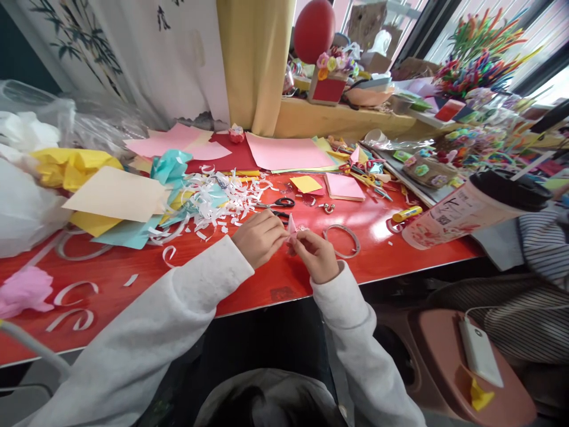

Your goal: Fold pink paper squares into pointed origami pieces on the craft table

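Note:
Near the front of the red table, my left hand (261,237) and my right hand (316,254) meet, fingertips pinched together. Between them is a small folded pink paper piece (291,226) with a pointed tip sticking up. Fingers cover its lower part, so its full shape is hidden. Just behind my left hand lie black-handled scissors (283,203), partly covered by that hand. A ring of clear wire or tape (342,241) rests to the right of my right hand. Farther back sit a pink square paper pad (344,187) and a yellow paper square (306,184).
White paper curls (222,196) are heaped left of centre, beside coloured sheets (115,190). A tall cup with a black lid (466,207) stands at the right, near a yellow glue stick (406,214). Craft supplies fill the windowsill. A person in a striped sleeve (544,243) sits at the right.

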Tool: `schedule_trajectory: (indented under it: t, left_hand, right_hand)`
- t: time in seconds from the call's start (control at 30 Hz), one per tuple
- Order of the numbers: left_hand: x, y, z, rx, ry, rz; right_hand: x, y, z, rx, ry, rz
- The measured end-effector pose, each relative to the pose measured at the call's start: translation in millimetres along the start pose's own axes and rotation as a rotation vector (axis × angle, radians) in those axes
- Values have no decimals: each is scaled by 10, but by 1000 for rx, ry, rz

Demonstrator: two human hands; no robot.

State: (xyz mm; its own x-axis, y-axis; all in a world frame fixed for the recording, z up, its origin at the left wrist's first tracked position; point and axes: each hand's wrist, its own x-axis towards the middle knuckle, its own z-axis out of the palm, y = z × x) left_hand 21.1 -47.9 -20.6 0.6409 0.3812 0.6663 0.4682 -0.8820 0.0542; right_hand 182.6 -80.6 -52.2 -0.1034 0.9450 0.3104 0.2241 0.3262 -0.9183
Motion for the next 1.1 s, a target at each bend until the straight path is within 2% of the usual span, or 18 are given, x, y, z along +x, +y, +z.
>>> schedule_trajectory:
  t: [0.37, 0.53, 0.77, 0.97, 1.1]
  left_hand:
    - [37, -10, -26, -107, 16, -20]
    - [36, -5, -35, -74, 9, -47]
    - [32, -5, -16, -17, -15, -77]
    - [49, -29, 21, -31, -17, -217]
    - [45, -197, -22, 21, 33, -314]
  right_hand:
    - [13, -57, -13, -71, -10, -44]
    - [23, -24, -4, -78, 16, -55]
    - [24, -31, -7, 113, -13, 88]
    - [40, -66, -7, 280, 13, 193]
    - [39, -81, -28, 324, 46, 262]
